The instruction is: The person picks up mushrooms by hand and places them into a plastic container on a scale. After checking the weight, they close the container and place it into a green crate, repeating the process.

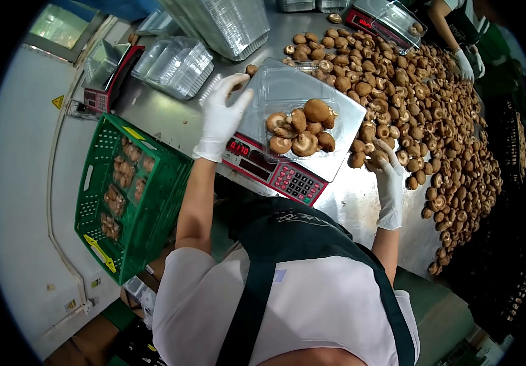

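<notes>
Packing station, seen from beside the worker. The scale [275, 174] stands at the near edge of the steel table [165, 116]. On its pan lies the clear hinged tray [287, 91], lid thrown back, with about eight mushrooms in the tray [302, 131] covering only the right part of its floor. The red display [238, 147] is lit.

The left hand [221, 116], gloved in white, rests with fingers spread on the tray's left edge. The right hand [390, 183], well apart from it, curls over the near edge of the loose heap [433, 110] just beside the scale's right corner. Whether it has closed on a mushroom cannot be told.

Judged from the layout, the fill is early to midway, as the tray has room left and the lid is unshut. Filled packs already sit in the green crate [153, 201] off the table's left edge, empty trays [177, 64] wait at the far left, and most of the heap remains. A co-worker's gloved hand [465, 66] works at the far right corner.
</notes>
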Demonstrator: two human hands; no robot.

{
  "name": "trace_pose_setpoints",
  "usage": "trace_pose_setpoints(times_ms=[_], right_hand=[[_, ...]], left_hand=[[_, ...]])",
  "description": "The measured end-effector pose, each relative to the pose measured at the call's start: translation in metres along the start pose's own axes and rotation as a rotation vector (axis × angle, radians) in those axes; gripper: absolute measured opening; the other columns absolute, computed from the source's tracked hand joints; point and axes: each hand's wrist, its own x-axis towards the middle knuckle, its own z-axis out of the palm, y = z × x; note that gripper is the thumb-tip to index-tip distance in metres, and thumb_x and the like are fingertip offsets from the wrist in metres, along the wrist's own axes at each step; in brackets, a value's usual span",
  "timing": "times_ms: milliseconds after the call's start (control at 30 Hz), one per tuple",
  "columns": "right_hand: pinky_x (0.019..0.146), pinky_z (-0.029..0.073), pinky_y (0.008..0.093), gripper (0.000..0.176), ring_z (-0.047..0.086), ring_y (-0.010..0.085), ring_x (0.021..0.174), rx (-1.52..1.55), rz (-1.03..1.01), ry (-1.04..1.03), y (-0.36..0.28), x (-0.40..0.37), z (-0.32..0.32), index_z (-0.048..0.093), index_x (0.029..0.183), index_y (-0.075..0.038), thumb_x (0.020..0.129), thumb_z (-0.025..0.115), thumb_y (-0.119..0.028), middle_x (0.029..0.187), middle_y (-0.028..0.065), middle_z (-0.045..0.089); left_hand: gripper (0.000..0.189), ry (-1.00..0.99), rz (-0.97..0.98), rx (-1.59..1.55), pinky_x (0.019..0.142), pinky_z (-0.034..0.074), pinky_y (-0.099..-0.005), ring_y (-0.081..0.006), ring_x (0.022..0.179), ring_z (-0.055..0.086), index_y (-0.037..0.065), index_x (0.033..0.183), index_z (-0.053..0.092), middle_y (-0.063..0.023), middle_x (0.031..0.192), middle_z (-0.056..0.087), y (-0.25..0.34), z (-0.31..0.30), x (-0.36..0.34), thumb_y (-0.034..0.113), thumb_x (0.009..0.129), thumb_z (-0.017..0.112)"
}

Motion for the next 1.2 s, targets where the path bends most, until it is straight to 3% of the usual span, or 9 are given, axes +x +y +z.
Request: trace_pose_setpoints(times_ms=[200, 267, 333, 433, 600, 700, 900, 1033, 1200], right_hand=[[0.078, 0.048, 0.0241, 0.036, 0.060, 0.0124, 0.087, -0.479, -0.248, 0.064, 0.002, 0.016, 0.034, 0.055, 0.120, -0.001, 0.086, 0.059, -0.012, 0.100, 0.0093, 0.062], [0.078, 0.049, 0.0300, 0.035, 0.064, 0.0222, 0.088, -0.686, -0.286, 0.152, 0.017, 0.028, 0.033, 0.057, 0.117, -0.004, 0.084, 0.061, -0.013, 0.096, 0.0144, 0.065], [0.080, 0.049, 0.0368, 0.035, 0.063, 0.0346, 0.094, -0.915, -0.333, 0.202, 0.045, 0.050, 0.017, 0.058, 0.114, -0.005, 0.081, 0.063, -0.015, 0.101, 0.0209, 0.064], [0.088, 0.047, 0.0397, 0.038, 0.059, 0.0355, 0.101, -1.147, -0.231, 0.259, 0.071, 0.068, -0.006, 0.058, 0.113, -0.001, 0.080, 0.064, -0.019, 0.110, 0.0213, 0.061], [0.095, 0.043, 0.0385, 0.041, 0.053, 0.0319, 0.112, -1.076, -0.479, 0.263, 0.038, 0.061, 0.018, 0.059, 0.115, -0.004, 0.078, 0.067, -0.023, 0.123, 0.0166, 0.056], [0.096, 0.043, 0.0370, 0.043, 0.054, 0.0304, 0.111, -0.913, -0.595, 0.054, -0.002, 0.055, 0.060, 0.059, 0.115, -0.007, 0.077, 0.068, -0.022, 0.122, 0.0149, 0.057], [0.095, 0.043, 0.0404, 0.041, 0.051, 0.0343, 0.111, -1.254, -0.714, -0.359, -0.001, 0.069, 0.105, 0.059, 0.115, -0.010, 0.075, 0.067, -0.016, 0.121, 0.0110, 0.058], [0.092, 0.044, 0.0391, 0.039, 0.054, 0.0350, 0.106, -1.095, -0.564, -0.270, -0.008, 0.070, 0.105, 0.062, 0.111, -0.009, 0.073, 0.070, -0.014, 0.110, 0.0121, 0.063], [0.082, 0.050, 0.0340, 0.026, 0.061, 0.0279, 0.095, -0.900, -0.721, -0.040, -0.013, 0.067, 0.084, 0.066, 0.099, -0.007, 0.074, 0.070, -0.010, 0.099, 0.0124, 0.065]], left_hand=[[0.043, -0.245, 0.237, 0.236, 0.100, 0.039, -0.0353, -0.0251, 0.117, 0.050, 0.009, 0.117, 0.059, -0.0108, 0.124, 0.054, 0.020, 0.037, -0.025, 0.017, 0.077, 0.070], [0.046, -0.396, 0.423, 0.404, 0.100, 0.036, -0.0371, -0.0258, 0.117, 0.049, 0.012, 0.117, 0.060, -0.0101, 0.124, 0.055, 0.007, 0.043, -0.030, 0.024, 0.075, 0.072], [0.037, -0.278, 0.433, 0.441, 0.095, 0.036, -0.0377, -0.0258, 0.112, 0.052, 0.012, 0.107, 0.063, -0.0071, 0.112, 0.061, 0.004, 0.042, -0.035, 0.024, 0.073, 0.073], [0.030, -0.166, 0.420, 0.436, 0.094, 0.037, -0.0386, -0.0266, 0.108, 0.055, 0.010, 0.099, 0.065, -0.0066, 0.105, 0.063, -0.018, 0.030, -0.035, 0.021, 0.073, 0.073], [0.031, -0.154, 0.346, 0.413, 0.092, 0.039, -0.0391, -0.0262, 0.107, 0.054, 0.009, 0.102, 0.065, -0.0072, 0.106, 0.062, -0.021, 0.022, -0.039, 0.022, 0.074, 0.071], [0.034, -0.152, 0.303, 0.275, 0.093, 0.040, -0.0382, -0.0271, 0.106, 0.054, 0.009, 0.106, 0.065, -0.0089, 0.107, 0.062, -0.019, 0.028, -0.035, 0.020, 0.075, 0.070], [0.031, -0.196, 0.245, 0.254, 0.094, 0.040, -0.0380, -0.0283, 0.107, 0.054, 0.009, 0.106, 0.065, -0.0099, 0.105, 0.063, -0.025, 0.038, -0.029, 0.016, 0.076, 0.068], [0.024, -0.193, 0.310, 0.296, 0.091, 0.041, -0.0365, -0.0276, 0.107, 0.054, 0.009, 0.099, 0.066, -0.0069, 0.103, 0.064, -0.027, 0.037, -0.028, 0.013, 0.075, 0.067], [0.019, -0.273, 0.523, 0.207, 0.081, 0.045, -0.0352, -0.0249, 0.091, 0.061, 0.006, 0.085, 0.065, -0.0060, 0.090, 0.065, -0.021, 0.039, -0.028, 0.002, 0.068, 0.071]])
